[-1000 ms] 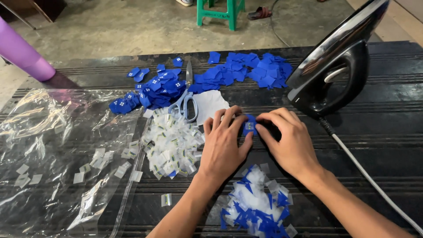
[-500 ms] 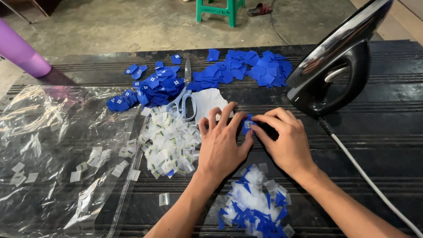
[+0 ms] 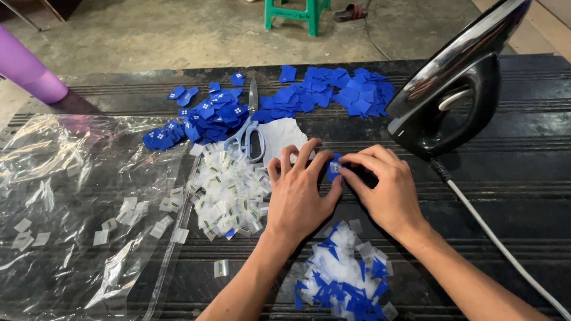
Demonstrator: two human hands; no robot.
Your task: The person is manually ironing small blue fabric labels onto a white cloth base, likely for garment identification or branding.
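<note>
**Head view: both hands on one blue label**

Left hand (image 3: 299, 193) spread flat, right hand (image 3: 383, 187) beside it, fingers pinching a small blue label (image 3: 334, 169) at centre frame on the dark worktop (image 3: 523, 196). Scissors (image 3: 250, 128) just above; iron (image 3: 455, 89) upper right.
</note>
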